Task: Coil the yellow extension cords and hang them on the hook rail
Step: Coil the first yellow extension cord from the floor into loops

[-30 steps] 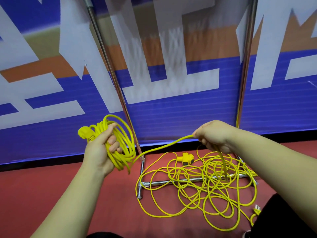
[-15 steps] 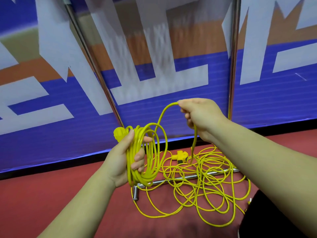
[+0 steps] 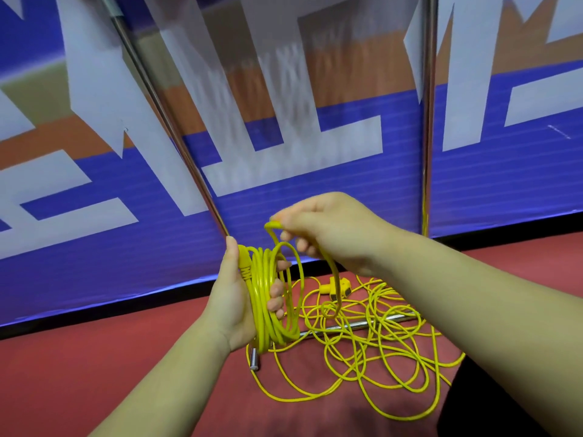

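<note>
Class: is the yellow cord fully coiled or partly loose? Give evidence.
Partly coiled: the left hand holds a coil; loose cord lies tangled on the floor.

2 hands (image 3: 233,298) (image 3: 334,234), 1 coil (image 3: 262,298), 1 tangle (image 3: 378,357), 1 socket block (image 3: 342,283), 2 poles (image 3: 170,121) (image 3: 427,121); perhaps 1 cord (image 3: 335,272).

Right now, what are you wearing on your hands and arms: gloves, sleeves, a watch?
Nothing shows. Left hand and right hand are bare: no gloves, rings or watch. Left forearm and right forearm are uncovered; no sleeve comes into view.

poles (image 3: 426,121) — tops cut off | yellow cord (image 3: 260,298) — partly behind right forearm (image 3: 473,298) | banner lettering (image 3: 284,89) seemingly blurred
</note>
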Demonstrator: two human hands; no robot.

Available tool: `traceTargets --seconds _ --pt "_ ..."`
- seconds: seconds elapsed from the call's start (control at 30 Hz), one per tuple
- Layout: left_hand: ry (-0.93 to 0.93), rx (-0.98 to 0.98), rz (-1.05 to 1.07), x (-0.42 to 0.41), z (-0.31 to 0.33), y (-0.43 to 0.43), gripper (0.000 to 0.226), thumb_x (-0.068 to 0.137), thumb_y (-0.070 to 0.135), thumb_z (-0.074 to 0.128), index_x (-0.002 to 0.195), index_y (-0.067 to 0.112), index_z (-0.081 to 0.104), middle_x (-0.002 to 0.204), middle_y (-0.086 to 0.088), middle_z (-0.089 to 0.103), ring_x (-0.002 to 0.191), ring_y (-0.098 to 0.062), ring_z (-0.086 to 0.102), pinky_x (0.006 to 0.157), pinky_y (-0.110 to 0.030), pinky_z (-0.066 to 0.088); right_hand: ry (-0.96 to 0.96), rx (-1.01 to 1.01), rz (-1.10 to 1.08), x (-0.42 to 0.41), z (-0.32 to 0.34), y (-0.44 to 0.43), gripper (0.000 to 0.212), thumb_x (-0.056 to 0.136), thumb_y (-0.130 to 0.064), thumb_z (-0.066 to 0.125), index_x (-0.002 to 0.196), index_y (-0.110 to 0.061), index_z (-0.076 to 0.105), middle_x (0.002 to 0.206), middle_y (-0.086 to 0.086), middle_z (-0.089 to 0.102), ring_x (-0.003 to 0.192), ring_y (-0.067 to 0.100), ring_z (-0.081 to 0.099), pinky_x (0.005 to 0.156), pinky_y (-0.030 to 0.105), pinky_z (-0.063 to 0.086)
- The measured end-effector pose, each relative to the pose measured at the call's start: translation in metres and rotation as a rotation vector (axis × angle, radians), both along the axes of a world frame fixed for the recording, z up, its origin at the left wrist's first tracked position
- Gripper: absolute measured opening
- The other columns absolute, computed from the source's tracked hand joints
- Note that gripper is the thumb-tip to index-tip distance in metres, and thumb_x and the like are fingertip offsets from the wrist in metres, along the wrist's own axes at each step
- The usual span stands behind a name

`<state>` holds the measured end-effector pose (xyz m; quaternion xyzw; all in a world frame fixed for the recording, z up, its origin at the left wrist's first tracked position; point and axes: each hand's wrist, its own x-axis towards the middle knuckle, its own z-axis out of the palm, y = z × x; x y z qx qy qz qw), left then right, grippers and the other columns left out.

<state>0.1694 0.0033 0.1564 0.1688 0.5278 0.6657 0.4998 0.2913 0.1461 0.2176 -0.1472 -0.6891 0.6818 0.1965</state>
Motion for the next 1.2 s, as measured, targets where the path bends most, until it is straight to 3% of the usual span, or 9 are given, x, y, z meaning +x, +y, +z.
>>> traceTargets --seconds 0.13,0.27,0.37,0.53,0.67,0.83,0.97,1.1,1.2 --pt "0.049 0.035 0.03 0.003 0.002 0.004 0.083 0.082 0.085 0.03 0.077 0.01 0.065 0.067 -0.013 0.04 0.047 -0.021 0.041 0.056 -0.032 0.036 -0.13 0.198 0.193 0.007 -0.008 -0.02 0.023 0.092 -0.003 0.056 0.106 -0.007 0.073 0.082 0.017 0.074 0.055 0.007 0.062 0.052 0.018 0.048" --pt "0.019 0.005 0.035 0.002 0.003 0.004 0.063 0.089 0.068 0.046 0.107 0.01 0.062 0.066 -0.019 0.055 0.05 -0.03 0.056 0.059 -0.036 0.046 -0.189 0.557 0.21 0.008 -0.022 -0.028 0.024 0.094 -0.015 0.058 0.109 -0.021 0.075 0.075 0.004 0.075 0.084 -0.002 0.07 0.082 0.018 0.053" --pt "0.029 -0.039 0.103 0.001 0.004 0.005 0.036 0.087 0.046 0.06 0.105 0.014 0.062 0.08 -0.015 0.061 0.056 -0.032 0.06 0.053 -0.041 0.051 -0.201 0.641 0.238 0.01 -0.022 -0.034 0.029 0.098 -0.019 0.055 0.122 -0.023 0.071 0.069 -0.006 0.068 0.058 -0.024 0.051 0.063 -0.005 0.034" --pt "0.133 0.031 0.373 -0.002 0.01 0.009 0.012 0.088 0.014 0.061 0.097 0.011 0.068 0.064 -0.004 0.049 0.051 -0.02 0.049 0.05 -0.03 0.049 -0.148 0.795 0.223 0.012 -0.031 -0.041 0.026 0.097 -0.018 0.053 0.116 -0.021 0.071 0.075 0.001 0.066 0.069 0.006 0.058 0.063 0.012 0.045" --pt "0.127 0.159 0.551 -0.017 0.028 0.004 0.016 0.099 0.009 0.048 0.095 0.011 0.063 0.058 0.001 0.053 0.049 -0.013 0.056 0.05 -0.023 0.051 -0.12 0.657 0.228 0.011 -0.039 -0.039 0.04 0.102 -0.02 0.05 0.137 -0.037 0.057 0.075 -0.005 0.067 0.057 -0.001 0.064 0.057 0.008 0.045" --pt "-0.045 0.254 0.741 -0.049 0.042 -0.02 0.017 0.1 0.015 0.048 0.09 0.014 0.061 0.066 0.005 0.061 0.059 -0.009 0.069 0.057 -0.022 0.056 -0.067 0.406 0.355 0.01 -0.053 -0.03 0.043 0.103 -0.016 0.048 0.135 -0.044 0.054 0.068 -0.007 0.06 0.059 0.01 0.065 0.061 0.028 0.055" --pt "-0.157 0.339 0.801 -0.062 0.05 -0.042 0.022 0.1 0.016 0.048 0.085 0.01 0.062 0.068 0.001 0.065 0.06 -0.008 0.069 0.056 -0.02 0.056 -0.206 0.275 0.412 0.007 -0.07 -0.006 0.039 0.102 -0.02 0.053 0.139 -0.034 0.05 0.071 -0.002 0.064 0.062 0.014 0.057 0.061 0.024 0.048" --pt "-0.176 0.383 0.766 -0.069 0.047 -0.053 0.017 0.099 0.015 0.051 0.091 0.01 0.065 0.075 0.002 0.064 0.062 -0.007 0.068 0.058 -0.02 0.055 -0.451 0.374 0.392 0.003 -0.092 0.012 0.032 0.095 -0.049 0.059 0.114 -0.024 0.063 0.074 0.0 0.07 0.066 0.016 0.052 0.064 0.029 0.041" --pt "-0.141 0.383 0.669 -0.066 0.044 -0.053 0.011 0.097 0.011 0.053 0.095 0.01 0.064 0.067 0.005 0.058 0.056 -0.005 0.061 0.056 -0.018 0.052 -0.5 0.382 0.271 -0.004 -0.101 0.012 0.036 0.091 -0.049 0.065 0.099 -0.014 0.067 0.063 -0.002 0.065 0.058 0.015 0.058 0.054 0.021 0.041"
